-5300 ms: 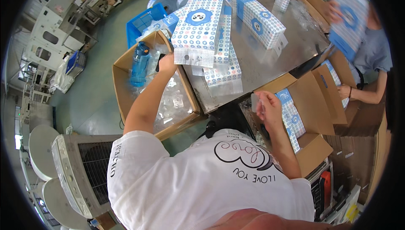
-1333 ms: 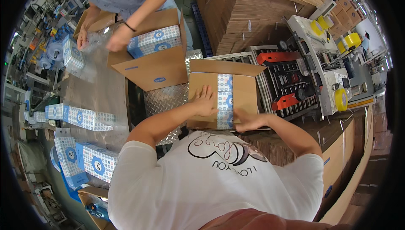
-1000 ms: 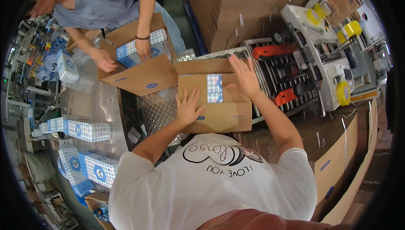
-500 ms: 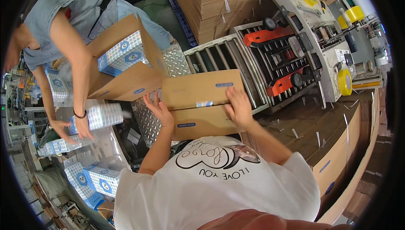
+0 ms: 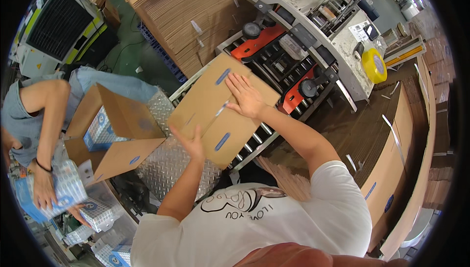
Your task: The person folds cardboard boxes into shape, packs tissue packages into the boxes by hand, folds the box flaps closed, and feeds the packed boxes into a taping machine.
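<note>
A closed brown cardboard carton (image 5: pixel 199 101) lies in front of me, turned at an angle, on the rollers of the conveyor (image 5: pixel 254 143). Its two top flaps meet at a seam, where a bit of blue and white shows. My right hand (image 5: pixel 246 99) rests flat on the top across the seam, fingers stretched out. At the carton's near left edge, my left hand (image 5: pixel 191 144) touches it with thumb and fingers apart. Just beyond the carton stands the taping machine (image 5: pixel 293 46), with orange side guides and black wheels.
On the left a co-worker's hands hold blue-and-white patterned boxes (image 5: pixel 61 186) beside an open carton (image 5: pixel 142 122). A diamond-plate metal surface (image 5: pixel 169 166) lies between us. Flattened cardboard (image 5: pixel 186 27) is stacked behind; more cardboard (image 5: pixel 338 144) lies right. A yellow tape roll (image 5: pixel 374 65) hangs on the machine.
The carton has turned counter-clockwise and moved onto the rollers toward the taping machine. My right hand has flattened on its top. The view has swung right; the co-worker has lifted a patterned box.
</note>
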`<action>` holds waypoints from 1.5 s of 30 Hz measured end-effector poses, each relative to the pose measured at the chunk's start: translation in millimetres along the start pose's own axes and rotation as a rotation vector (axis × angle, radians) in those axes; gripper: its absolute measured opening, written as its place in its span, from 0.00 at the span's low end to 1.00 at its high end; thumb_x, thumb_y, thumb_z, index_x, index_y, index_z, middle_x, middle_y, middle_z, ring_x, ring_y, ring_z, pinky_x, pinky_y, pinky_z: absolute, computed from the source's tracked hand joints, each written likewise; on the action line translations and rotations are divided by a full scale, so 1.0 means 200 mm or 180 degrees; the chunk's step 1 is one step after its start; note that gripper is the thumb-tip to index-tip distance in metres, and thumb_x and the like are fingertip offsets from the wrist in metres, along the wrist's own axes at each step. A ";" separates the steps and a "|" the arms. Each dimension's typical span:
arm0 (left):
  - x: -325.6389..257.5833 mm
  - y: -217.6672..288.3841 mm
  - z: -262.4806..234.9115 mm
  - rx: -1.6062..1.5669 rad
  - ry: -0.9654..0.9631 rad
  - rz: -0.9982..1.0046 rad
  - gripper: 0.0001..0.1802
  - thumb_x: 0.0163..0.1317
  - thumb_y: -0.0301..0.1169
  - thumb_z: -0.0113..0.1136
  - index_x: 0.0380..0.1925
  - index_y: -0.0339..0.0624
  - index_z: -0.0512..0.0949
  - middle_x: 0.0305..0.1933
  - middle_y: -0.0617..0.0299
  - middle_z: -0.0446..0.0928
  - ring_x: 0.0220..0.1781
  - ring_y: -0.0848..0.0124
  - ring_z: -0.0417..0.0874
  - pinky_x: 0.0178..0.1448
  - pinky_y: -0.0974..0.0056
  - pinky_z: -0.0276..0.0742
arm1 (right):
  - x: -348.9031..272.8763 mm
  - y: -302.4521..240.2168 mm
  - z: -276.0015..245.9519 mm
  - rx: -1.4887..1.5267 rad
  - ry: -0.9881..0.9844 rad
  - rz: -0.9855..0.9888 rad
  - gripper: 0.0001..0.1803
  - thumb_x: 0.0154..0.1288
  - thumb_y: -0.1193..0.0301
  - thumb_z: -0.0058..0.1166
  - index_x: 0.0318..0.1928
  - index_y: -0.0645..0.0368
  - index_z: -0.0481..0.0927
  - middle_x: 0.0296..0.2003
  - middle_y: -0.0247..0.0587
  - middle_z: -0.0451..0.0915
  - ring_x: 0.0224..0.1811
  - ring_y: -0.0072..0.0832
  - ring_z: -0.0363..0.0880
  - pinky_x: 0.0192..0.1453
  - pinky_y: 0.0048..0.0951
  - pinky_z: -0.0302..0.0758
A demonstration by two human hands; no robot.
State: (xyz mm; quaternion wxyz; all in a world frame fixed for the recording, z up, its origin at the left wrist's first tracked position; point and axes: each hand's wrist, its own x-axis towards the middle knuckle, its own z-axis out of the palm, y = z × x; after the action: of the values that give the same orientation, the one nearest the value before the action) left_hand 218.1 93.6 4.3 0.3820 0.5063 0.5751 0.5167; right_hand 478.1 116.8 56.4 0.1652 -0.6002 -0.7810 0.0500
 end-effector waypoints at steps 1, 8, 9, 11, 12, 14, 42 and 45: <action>0.02 -0.01 0.16 0.0374 0.0021 0.0308 0.49 0.58 0.26 0.65 0.73 0.43 0.44 0.74 0.48 0.51 0.73 0.59 0.56 0.73 0.59 0.53 | -0.04 0.05 -0.02 -0.0069 -0.0007 0.0077 0.43 0.66 0.47 0.45 0.71 0.64 0.53 0.72 0.51 0.51 0.76 0.42 0.44 0.78 0.42 0.39; 0.13 0.19 0.91 -0.0125 -0.0552 0.0114 0.53 0.56 0.29 0.68 0.72 0.40 0.42 0.75 0.46 0.48 0.74 0.56 0.53 0.74 0.57 0.52 | -0.14 0.62 -0.21 -0.0705 0.0199 0.0707 0.45 0.64 0.47 0.49 0.70 0.64 0.53 0.73 0.53 0.48 0.76 0.42 0.44 0.77 0.44 0.44; 0.14 0.20 0.98 -0.0111 -0.0586 0.0256 0.53 0.55 0.30 0.69 0.72 0.39 0.42 0.75 0.45 0.47 0.74 0.55 0.53 0.74 0.57 0.51 | -0.17 0.59 -0.26 -0.0767 0.0221 0.0769 0.45 0.64 0.47 0.49 0.70 0.64 0.53 0.73 0.53 0.48 0.76 0.42 0.44 0.77 0.44 0.44; 0.13 0.22 1.05 -0.0165 -0.0790 0.0437 0.54 0.55 0.35 0.70 0.72 0.34 0.41 0.75 0.42 0.46 0.75 0.53 0.51 0.75 0.55 0.47 | -0.25 0.47 -0.32 -0.0119 -0.0648 0.1375 0.44 0.63 0.46 0.49 0.69 0.64 0.55 0.71 0.54 0.54 0.73 0.44 0.52 0.75 0.42 0.50; 0.15 0.21 1.02 0.0116 -0.0829 0.0421 0.55 0.56 0.38 0.68 0.72 0.35 0.40 0.75 0.39 0.43 0.76 0.49 0.46 0.76 0.52 0.44 | -0.30 0.33 -0.44 0.0036 -0.1183 0.0841 0.44 0.63 0.45 0.50 0.69 0.64 0.56 0.65 0.56 0.64 0.68 0.48 0.61 0.73 0.40 0.54; 0.15 0.16 0.89 0.0319 -0.1070 0.0566 0.56 0.58 0.45 0.66 0.72 0.35 0.37 0.75 0.37 0.39 0.78 0.46 0.37 0.77 0.49 0.38 | -0.47 -0.09 -0.88 0.0219 -0.2255 0.0572 0.44 0.61 0.43 0.52 0.67 0.63 0.60 0.52 0.60 0.76 0.59 0.48 0.72 0.72 0.48 0.54; 0.04 -0.49 -1.26 0.0261 -0.2071 -0.0182 0.46 0.56 0.36 0.67 0.68 0.36 0.51 0.55 0.44 0.72 0.40 0.65 0.79 0.41 0.64 0.78 | -1.59 -0.98 -1.69 -0.2599 0.0843 0.3327 0.08 0.58 0.75 0.54 0.40 0.57 0.77 0.38 0.52 0.79 0.44 0.49 0.78 0.45 0.46 0.75; 0.03 -0.26 -1.25 0.0357 -0.2299 0.0009 0.45 0.54 0.34 0.68 0.67 0.34 0.53 0.56 0.43 0.71 0.48 0.61 0.79 0.46 0.62 0.78 | -1.42 -1.11 -1.67 -0.3066 0.0939 0.2759 0.08 0.55 0.76 0.52 0.38 0.56 0.77 0.28 0.51 0.81 0.35 0.49 0.81 0.38 0.46 0.76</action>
State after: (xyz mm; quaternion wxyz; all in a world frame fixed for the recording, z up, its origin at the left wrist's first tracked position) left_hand -32.7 50.0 -2.3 0.5313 0.6771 0.4299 0.2728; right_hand 443.6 -256.1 376.3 -0.0514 -0.8673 -0.3732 -0.3254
